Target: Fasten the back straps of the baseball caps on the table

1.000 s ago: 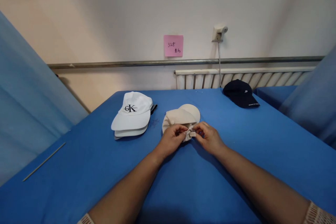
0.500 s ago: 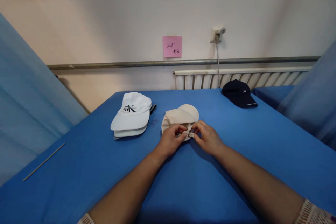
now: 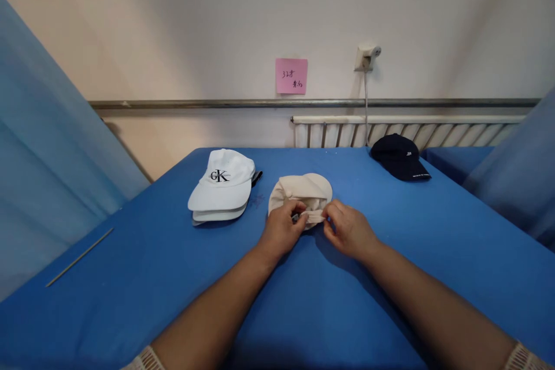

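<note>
A beige cap lies on the blue-covered table with its back opening towards me and its brim at the far right. My left hand pinches the left part of its back strap between thumb and fingers. At the strap's right end, my right hand is closed in a pinch on the edge. The strap runs flat between both hands. Parts of the cap's near rim are hidden behind my left fingers.
A stack of white caps stands to the left, and a dark navy cap sits at the far right. Near the left edge of the table lies a thin stick. Blue curtains hang on both sides.
The strap was bunched with its end tab sticking out; now it lies straighter across the opening. My right hand has shifted slightly right along it. The view has turned a little.
</note>
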The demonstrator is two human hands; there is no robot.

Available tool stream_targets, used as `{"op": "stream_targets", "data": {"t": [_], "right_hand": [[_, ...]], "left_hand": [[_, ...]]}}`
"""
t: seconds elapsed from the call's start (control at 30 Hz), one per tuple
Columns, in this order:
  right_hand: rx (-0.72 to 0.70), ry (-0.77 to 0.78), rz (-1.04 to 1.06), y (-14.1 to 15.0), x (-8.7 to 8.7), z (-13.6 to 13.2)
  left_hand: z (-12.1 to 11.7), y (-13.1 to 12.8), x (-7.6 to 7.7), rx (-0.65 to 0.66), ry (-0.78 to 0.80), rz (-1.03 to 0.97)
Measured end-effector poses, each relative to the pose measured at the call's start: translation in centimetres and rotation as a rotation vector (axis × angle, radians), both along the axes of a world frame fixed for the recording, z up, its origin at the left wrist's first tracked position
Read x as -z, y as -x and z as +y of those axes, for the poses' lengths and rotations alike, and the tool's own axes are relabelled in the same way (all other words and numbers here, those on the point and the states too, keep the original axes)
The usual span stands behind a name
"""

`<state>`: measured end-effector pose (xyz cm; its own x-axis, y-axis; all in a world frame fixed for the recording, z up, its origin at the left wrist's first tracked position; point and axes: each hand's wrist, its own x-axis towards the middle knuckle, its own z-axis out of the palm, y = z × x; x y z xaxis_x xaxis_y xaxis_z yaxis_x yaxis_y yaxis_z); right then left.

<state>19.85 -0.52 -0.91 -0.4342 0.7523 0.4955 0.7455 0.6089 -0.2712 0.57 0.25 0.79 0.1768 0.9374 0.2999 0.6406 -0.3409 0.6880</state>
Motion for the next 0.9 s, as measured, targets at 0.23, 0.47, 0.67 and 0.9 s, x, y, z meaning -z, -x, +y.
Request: {"op": "stream_targets", "data": {"t": [0.23, 0.47, 0.67, 0.9], "right_hand": [[-0.055, 0.06, 0.222, 0.2, -0.3, -0.8], [-0.031, 0.078, 0.18, 0.4, 1.0, 0.2], [-0.073, 0.056, 0.25, -0.1, 1.3, 0.7], [-0.253, 0.307, 0.25, -0.9, 0.0, 0.4]], "left_hand": [[-0.2, 0.3, -0.5, 0.019, -0.082, -0.035], [-1.6, -0.3, -1.0, 0.199, -0.091, -0.026], [-1.0, -0.1, -0.6, 0.159, -0.008, -0.001], [-0.7, 0.1, -0.4, 0.158, -0.105, 0.162]]}}
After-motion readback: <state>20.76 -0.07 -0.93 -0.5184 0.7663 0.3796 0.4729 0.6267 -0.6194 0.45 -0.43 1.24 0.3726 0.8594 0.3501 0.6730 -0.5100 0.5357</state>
